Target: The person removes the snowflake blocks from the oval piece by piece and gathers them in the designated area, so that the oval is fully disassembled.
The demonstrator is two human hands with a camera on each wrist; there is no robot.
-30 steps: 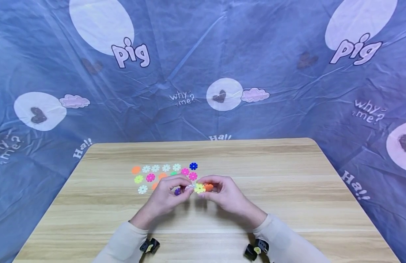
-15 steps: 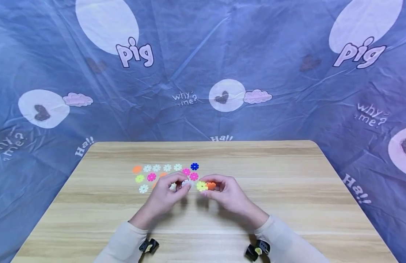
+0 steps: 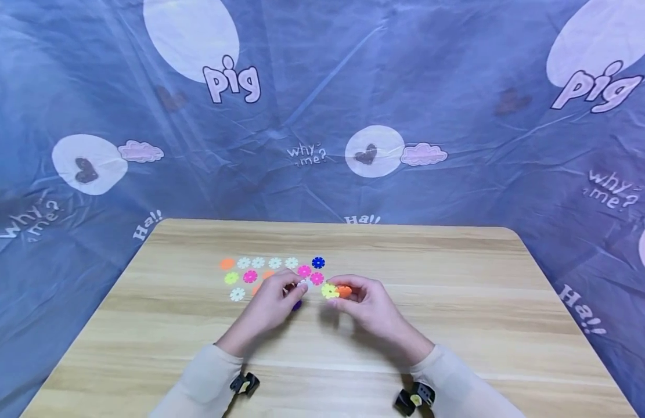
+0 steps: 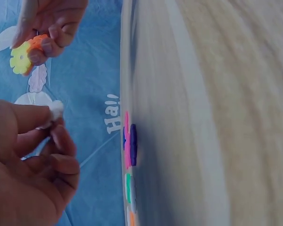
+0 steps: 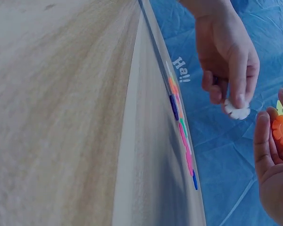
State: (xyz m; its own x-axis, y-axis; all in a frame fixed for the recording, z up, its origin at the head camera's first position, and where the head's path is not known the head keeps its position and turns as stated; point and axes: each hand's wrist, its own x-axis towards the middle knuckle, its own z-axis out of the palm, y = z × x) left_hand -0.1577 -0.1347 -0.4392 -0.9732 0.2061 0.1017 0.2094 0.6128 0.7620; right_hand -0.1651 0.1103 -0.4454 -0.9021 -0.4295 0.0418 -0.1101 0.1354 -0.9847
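Observation:
In the head view my left hand [image 3: 270, 303] pinches a white notched plastic disc between thumb and fingers. The right wrist view shows this white disc [image 5: 237, 111] plainly, held above the table. My right hand [image 3: 373, 303] holds a yellow notched disc [image 3: 330, 291] joined to an orange notched disc [image 3: 344, 291]. Both hands are raised, and a small gap separates the white disc from the yellow one. Under the left hand a dark purple disc [image 3: 296, 305] lies on the table, partly covered by it.
Flat notched discs lie in rough rows on the wooden table [image 3: 458, 325], among them a blue disc [image 3: 318, 263], a pink disc [image 3: 250, 277], a yellow-green disc [image 3: 231, 278] and several white ones. A printed blue cloth [image 3: 322, 87] hangs behind the table's back edge.
A second ago the white and yellow discs were close together between my hands. My hands have since drawn slightly apart, each keeping its discs. The head view has shifted a little.

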